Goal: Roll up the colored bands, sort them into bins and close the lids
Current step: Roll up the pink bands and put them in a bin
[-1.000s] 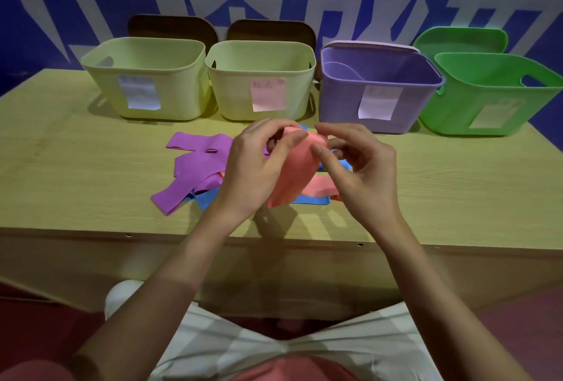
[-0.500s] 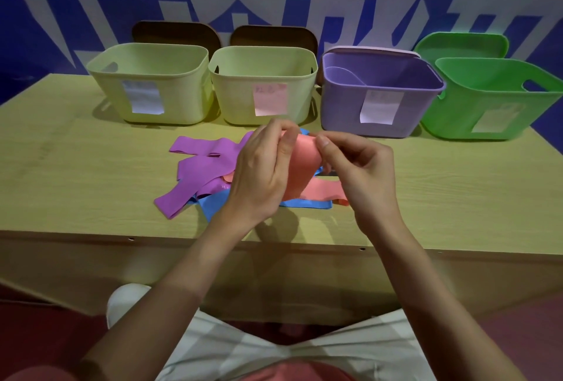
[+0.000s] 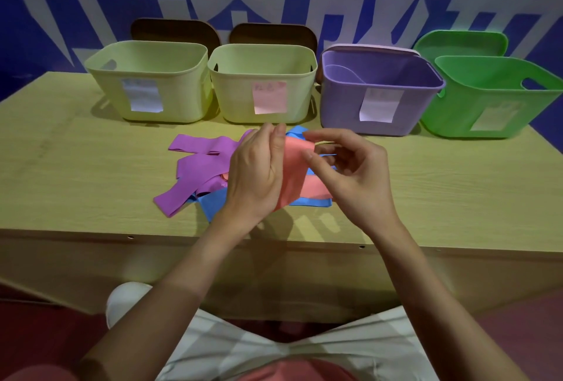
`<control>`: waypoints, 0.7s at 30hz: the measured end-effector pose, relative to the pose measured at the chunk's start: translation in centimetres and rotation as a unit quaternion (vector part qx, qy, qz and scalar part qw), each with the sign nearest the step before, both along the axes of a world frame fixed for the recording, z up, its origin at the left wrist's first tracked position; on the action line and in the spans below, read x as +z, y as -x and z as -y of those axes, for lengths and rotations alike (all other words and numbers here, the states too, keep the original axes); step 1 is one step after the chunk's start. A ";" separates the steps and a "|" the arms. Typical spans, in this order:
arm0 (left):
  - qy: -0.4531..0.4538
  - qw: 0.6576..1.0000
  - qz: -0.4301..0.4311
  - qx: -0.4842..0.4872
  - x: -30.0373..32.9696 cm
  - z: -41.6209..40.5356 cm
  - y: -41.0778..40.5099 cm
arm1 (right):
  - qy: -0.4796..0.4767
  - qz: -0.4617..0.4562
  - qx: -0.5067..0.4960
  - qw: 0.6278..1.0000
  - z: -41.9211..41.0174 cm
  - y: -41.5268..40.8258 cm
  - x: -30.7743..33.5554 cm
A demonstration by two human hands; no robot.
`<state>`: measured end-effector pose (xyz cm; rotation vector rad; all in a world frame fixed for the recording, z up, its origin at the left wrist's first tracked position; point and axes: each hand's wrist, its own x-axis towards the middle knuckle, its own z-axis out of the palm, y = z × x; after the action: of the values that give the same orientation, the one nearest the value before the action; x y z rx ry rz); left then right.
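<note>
While both hands pinch the pink band [image 3: 294, 164] by its top edge, left hand [image 3: 254, 173] and right hand [image 3: 350, 173] side by side, its length hangs down toward the counter [image 3: 76, 182].

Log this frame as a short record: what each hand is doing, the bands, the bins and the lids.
left hand: grips pink band, lifted off the table
right hand: pinches the band's top edge
loose bands: purple bands and blue bands on the table
bins: four in a row, two yellow-green, purple bin, green bin, all open
lids: standing behind the bins
rolled: none visible yet
</note>
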<state>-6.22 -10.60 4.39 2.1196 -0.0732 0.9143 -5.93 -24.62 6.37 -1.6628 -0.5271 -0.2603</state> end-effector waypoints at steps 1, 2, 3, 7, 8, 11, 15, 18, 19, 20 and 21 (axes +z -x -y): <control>-0.002 1.000 -0.004 -0.003 0.0 0.0 0.0 | 0.003 0.012 -0.002 1.000 0.0 0.0 -0.1; -0.002 1.000 -0.009 -0.007 0.0 -0.1 0.0 | 0.003 0.021 -0.005 1.000 0.0 -0.1 -0.2; -0.003 1.000 -0.013 -0.011 0.0 -0.1 0.0 | 0.001 0.026 -0.008 1.000 0.1 -0.2 -0.3; -0.016 1.000 -0.005 -0.003 0.0 -0.2 -0.1 | -0.016 0.016 -0.008 1.000 0.1 -0.3 -0.4; -0.020 1.000 -0.003 -0.002 0.0 -0.2 -0.1 | -0.020 0.012 -0.005 1.000 0.1 -0.3 -0.4; -0.033 0.999 0.001 0.001 0.3 -0.2 0.0 | -0.045 -0.024 0.004 0.999 0.2 -0.4 -0.1; -0.067 0.998 0.009 0.009 0.7 -0.5 0.1 | -0.073 -0.089 0.004 0.993 0.2 -0.2 0.2; -0.106 0.994 0.039 0.001 0.8 -0.6 0.1 | -0.080 -0.113 0.011 0.990 0.3 -0.2 0.3; -0.113 0.992 0.047 0.000 0.7 -0.5 0.1 | -0.080 -0.118 0.014 0.990 0.4 -0.3 0.3; -0.113 0.992 0.053 0.000 0.7 -0.5 0.1 | -0.078 -0.119 0.017 0.990 0.5 -0.3 0.3; -0.105 0.993 0.054 -0.001 0.6 -0.5 0.0 | -0.073 -0.113 0.020 0.991 0.5 -0.3 0.3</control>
<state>-6.25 -10.12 5.04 2.2606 -0.2363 1.0609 -5.61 -25.09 6.64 -1.5140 -0.3605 -0.0769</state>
